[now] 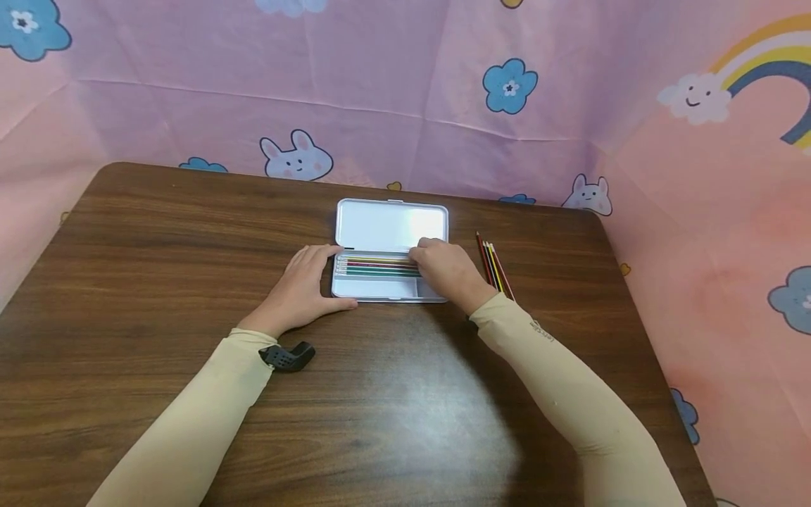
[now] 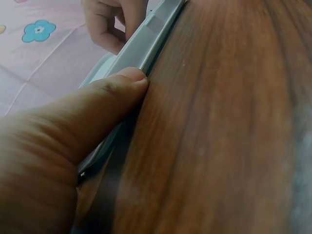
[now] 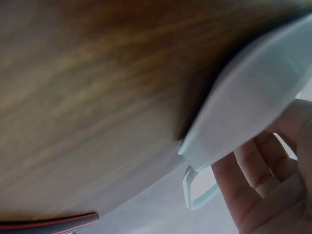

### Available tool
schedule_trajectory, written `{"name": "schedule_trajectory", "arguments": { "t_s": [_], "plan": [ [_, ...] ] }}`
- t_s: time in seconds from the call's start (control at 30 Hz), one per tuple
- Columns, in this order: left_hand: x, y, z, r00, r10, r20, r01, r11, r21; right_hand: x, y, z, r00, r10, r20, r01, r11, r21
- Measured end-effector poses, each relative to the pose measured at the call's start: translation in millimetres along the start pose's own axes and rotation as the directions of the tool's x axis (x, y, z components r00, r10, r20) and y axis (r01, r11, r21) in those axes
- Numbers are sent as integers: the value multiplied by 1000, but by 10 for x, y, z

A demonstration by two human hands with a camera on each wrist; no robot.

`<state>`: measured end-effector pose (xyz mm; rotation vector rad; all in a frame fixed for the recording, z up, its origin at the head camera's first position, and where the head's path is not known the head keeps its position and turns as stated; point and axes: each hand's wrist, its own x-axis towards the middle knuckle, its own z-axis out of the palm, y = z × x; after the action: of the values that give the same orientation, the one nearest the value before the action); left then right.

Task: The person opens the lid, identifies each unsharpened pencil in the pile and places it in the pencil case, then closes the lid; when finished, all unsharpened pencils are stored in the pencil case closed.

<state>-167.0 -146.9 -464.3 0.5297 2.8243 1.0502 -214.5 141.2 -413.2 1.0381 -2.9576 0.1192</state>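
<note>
A white pencil case point(image 1: 374, 289) lies with its lid point(image 1: 386, 224) raised at the back. Several pencils point(image 1: 380, 266), yellow, red and green among them, lie side by side in its rear compartment. At the case's left end, my left hand point(image 1: 298, 287) grips it, thumb along the front edge and fingers toward the hinge. The left wrist view has that thumb point(image 2: 97, 102) against the front wall. My right hand point(image 1: 446, 267) reaches over the right end with curled fingers point(image 3: 258, 170), pinching a pencil in the row; its fingertips and the pencils' right ends are hidden.
Several more pencils point(image 1: 493, 267), red, black and yellow, lie on the wooden table point(image 1: 380, 394) just right of the case, partly behind the right forearm. A patterned pink cloth point(image 1: 393, 91) hangs behind the table and along its right side.
</note>
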Motion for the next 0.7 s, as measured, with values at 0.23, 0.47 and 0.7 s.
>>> {"name": "schedule_trajectory", "arguments": {
  "t_s": [0.23, 0.47, 0.7],
  "plan": [
    [2, -1, 19, 1000, 1, -4, -1, 1000, -1, -119, 33, -114, 999, 42, -1, -42, 995, 93],
    [0, -2, 36, 1000, 16, -12, -17, 1000, -14, -500, 318, -384, 989, 138, -59, -118, 957, 265],
    [8, 4, 25, 1000, 21, -10, -21, 1000, -1, -1020, 862, -630, 924, 373, 88, -367, 797, 479]
  ]
}}
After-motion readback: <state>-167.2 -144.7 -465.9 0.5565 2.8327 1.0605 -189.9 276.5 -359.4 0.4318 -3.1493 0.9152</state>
